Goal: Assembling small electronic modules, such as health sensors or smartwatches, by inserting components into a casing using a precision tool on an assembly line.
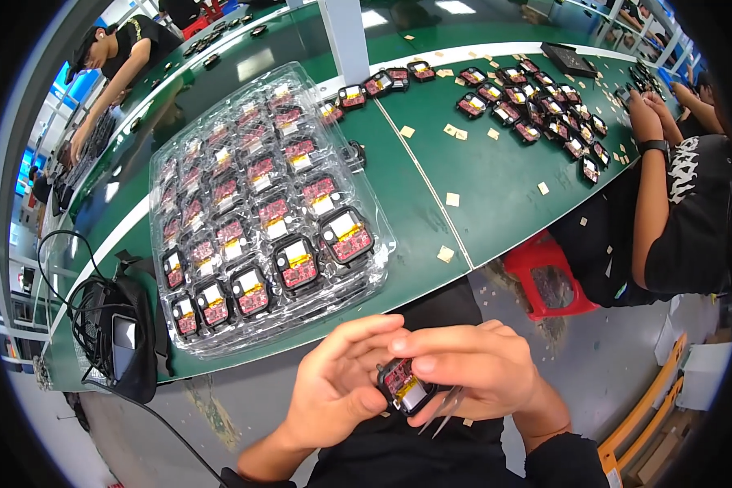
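Small black module (pixel 404 385) — pinched in left hand (pixel 340 390), right hand (pixel 478 376) closed on it and tweezers (pixel 442 412); mid-inspection; next likely needs steady tweezer placement.

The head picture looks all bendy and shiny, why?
Head view: the fisheye lens curves the long green table and blackens the corners; ceiling lights glare off the clear plastic tray stack; the thin metal tweezers under the right hand look blurred.

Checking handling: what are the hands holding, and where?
Both hands, left hand and right hand, pinch a small black module by its edges; right hand also holds tweezers.
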Demonstrator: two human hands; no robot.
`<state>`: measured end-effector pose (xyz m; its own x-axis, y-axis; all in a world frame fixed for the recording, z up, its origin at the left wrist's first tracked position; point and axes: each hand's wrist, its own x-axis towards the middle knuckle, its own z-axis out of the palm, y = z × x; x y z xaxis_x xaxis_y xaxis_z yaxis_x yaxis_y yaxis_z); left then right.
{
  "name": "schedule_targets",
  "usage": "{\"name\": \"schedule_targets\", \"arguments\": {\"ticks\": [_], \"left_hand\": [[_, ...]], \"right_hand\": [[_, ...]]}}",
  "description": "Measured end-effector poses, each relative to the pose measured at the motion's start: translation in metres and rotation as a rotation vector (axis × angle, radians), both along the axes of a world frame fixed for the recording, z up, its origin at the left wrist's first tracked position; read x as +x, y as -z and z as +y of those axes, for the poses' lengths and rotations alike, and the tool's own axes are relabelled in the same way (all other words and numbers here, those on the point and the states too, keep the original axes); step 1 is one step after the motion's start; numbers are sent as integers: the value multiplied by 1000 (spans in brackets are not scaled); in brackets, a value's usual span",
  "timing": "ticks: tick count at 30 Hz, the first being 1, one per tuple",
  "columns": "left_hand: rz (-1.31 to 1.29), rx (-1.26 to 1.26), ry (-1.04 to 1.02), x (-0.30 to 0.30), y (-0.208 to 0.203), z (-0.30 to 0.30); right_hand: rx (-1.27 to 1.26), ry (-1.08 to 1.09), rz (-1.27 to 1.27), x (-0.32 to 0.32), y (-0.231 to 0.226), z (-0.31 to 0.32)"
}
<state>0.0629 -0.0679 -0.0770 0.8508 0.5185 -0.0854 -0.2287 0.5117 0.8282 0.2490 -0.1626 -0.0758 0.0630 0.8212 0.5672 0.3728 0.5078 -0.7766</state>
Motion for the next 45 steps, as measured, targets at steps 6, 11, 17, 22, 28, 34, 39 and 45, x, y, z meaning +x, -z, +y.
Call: {"name": "schedule_targets", "arguments": {"ticks": [6,11,17,22,28,34,39,45], "left_hand": [[38,1143,-506,3,31,-13],[69,1529,-630,12,47,-5],[35,1509,-659,11,43,-2],[-113,279,-368,-3,38,-12],[77,71,-457,7,27,-21],[70,99,-438,8,30,-22],[-119,110,-344,1,44,-17],[-159,144,-322,2,43,-15]], "right_hand": [[-273,57,364,-8,3,-8],[-269,-15,718,-28,26,-3],[-431,-122,772,-28,17,-6],[-167,298,40,-20,15,-2],[86,544,-532,-11,28,-3],[141,552,-615,-11,31,-5],[77,508,-499,-11,31,-6],[-38,429,-134,-15,29,-3]]}}
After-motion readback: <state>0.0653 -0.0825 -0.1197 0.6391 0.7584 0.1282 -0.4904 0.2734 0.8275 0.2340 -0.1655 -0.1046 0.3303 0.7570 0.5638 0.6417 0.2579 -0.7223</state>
